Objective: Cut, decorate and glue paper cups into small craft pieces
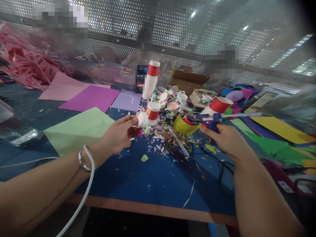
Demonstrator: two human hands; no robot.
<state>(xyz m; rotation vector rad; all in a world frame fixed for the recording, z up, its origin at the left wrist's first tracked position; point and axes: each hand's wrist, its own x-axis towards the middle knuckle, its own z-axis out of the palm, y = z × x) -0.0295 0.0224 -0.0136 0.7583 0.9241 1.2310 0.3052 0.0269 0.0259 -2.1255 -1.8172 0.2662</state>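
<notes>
Between thumb and fingers, my left hand pinches a small white round piece, with a bit of purple showing beneath it. A red-and-white paper cup stands just behind that piece. My right hand is wrapped round a blue hot glue gun, its clear glue stick jutting out to the right. The gun's nozzle end is over a yellow-green roll-like holder; whether they touch I cannot tell. Scissors lie among paper scraps below.
Small paper-and-cup pieces are heaped behind the scraps. Stacked paper cups rise at the back, near another tilted cup. Coloured sheets lie left, more right. A black cord runs below my right hand.
</notes>
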